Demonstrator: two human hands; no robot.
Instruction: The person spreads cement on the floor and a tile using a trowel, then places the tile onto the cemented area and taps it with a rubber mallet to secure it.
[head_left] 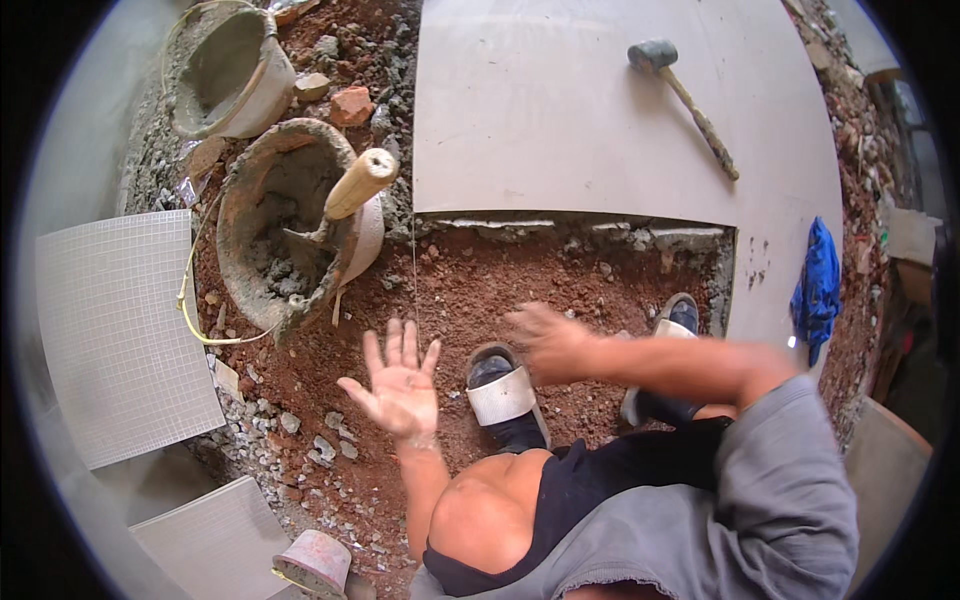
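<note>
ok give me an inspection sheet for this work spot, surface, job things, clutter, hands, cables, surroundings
surface: bare reddish dirt bed with loose stones, edged by large laid tiles
job's things: mortar-caked bucket with a wooden-handled trowel in it; a second bucket behind; rubber mallet lying on the tile
clutter: brick lumps, gravel, blue cloth, small upturned pot
grippers: left hand open, palm up, empty; right hand blurred, state unclear, over the dirt
cables: yellow cord by the bucket; thin string line across the dirt
surroundings: loose grid-backed tiles at left; the person's sandalled feet on the dirt
</note>
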